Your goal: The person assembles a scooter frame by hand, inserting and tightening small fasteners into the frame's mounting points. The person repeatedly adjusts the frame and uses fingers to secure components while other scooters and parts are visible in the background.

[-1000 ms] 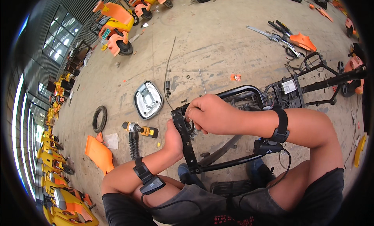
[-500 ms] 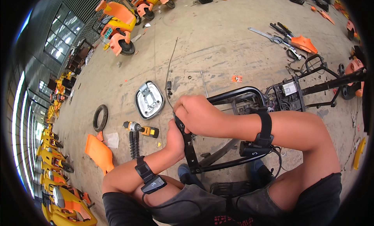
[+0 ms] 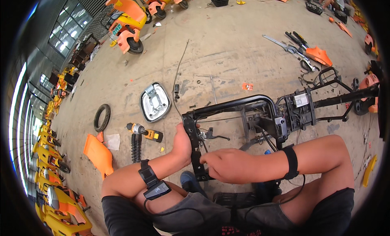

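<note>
A black metal scooter frame (image 3: 239, 104) lies on the concrete floor in front of me. My left hand (image 3: 183, 142) is wrapped around the frame's upright black bracket near its top end. My right hand (image 3: 223, 165) sits lower on the same bracket, fingers pinched at its lower part beside my left hand. What the fingertips hold is too small to tell. A small black lever part (image 3: 211, 134) hangs on the frame just right of my left hand. Black bands are strapped on both wrists.
A yellow cordless drill (image 3: 144, 131), a black coil spring (image 3: 135, 147), an orange panel (image 3: 98, 154), a tyre (image 3: 101, 117) and a silver housing (image 3: 154, 102) lie to the left. Hand tools (image 3: 290, 47) and orange scooters (image 3: 128, 22) are farther back.
My right hand has slid down from the top of the bracket to its lower part. My left hand has kept its hold on the bracket.
</note>
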Tool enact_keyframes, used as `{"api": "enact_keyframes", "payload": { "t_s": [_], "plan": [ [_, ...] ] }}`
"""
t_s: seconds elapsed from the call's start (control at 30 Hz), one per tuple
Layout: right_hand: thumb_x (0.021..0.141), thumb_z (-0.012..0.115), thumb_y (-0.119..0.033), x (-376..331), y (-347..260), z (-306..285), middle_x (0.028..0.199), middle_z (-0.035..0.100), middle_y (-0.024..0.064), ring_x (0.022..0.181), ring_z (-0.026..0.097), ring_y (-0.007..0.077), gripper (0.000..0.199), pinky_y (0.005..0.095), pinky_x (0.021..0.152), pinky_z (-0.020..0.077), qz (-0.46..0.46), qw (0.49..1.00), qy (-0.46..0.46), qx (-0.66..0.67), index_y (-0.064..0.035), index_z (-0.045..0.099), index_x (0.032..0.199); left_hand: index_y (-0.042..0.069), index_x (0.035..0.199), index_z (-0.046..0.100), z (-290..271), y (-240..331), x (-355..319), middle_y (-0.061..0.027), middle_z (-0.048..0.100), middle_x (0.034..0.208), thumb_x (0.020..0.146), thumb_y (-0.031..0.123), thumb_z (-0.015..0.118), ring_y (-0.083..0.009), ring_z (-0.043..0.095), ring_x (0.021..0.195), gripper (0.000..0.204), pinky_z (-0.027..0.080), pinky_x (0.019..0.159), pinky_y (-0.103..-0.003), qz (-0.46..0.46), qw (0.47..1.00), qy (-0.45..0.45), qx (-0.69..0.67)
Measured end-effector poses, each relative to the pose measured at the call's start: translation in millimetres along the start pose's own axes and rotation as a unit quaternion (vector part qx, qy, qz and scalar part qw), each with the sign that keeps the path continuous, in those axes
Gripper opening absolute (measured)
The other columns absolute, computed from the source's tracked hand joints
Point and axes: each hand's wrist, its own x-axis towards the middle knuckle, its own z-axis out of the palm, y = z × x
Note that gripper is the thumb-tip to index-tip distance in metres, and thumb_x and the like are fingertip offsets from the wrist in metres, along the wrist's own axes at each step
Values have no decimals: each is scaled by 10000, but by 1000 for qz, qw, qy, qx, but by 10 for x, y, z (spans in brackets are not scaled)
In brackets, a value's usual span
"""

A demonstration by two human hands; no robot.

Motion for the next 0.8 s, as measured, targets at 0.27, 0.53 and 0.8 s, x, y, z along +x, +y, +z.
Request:
{"api": "enact_keyframes", "payload": {
  "t_s": [0.27, 0.53, 0.8],
  "plan": [
    [876, 606, -203, -172, -6, 44, 798, 640, 163, 763, 645, 380, 236, 456, 641, 520, 50, 987, -150, -1, -22, 530, 1007, 96, 909, 642, -125, -74, 143, -30, 571, 699, 936, 455, 264, -164, 519, 578, 522, 425, 507, -325, 14, 1000, 5, 23],
    [847, 687, -169, -68, 14, -492, 871, 702, 100, 769, 689, 292, 268, 365, 647, 563, 99, 986, -131, 3, -55, 613, 1077, 64, 956, 647, -25, -10, 63, -23, 599, 760, 1011, 431, 235, -156, 543, 687, 555, 445, 690, -306, 32, 999, -12, 16],
    [930, 613, -250, 144, 331, -245, 729, 567, 103, 589, 604, 249, 215, 371, 524, 485, 119, 992, 6, -50, -41, 584, 890, 71, 909, 604, 24, -58, 10, -31, 570, 734, 997, 437, 272, -160, 570, 693, 502, 469, 687, -312, 4, 998, -28, -63]
  ]
}}
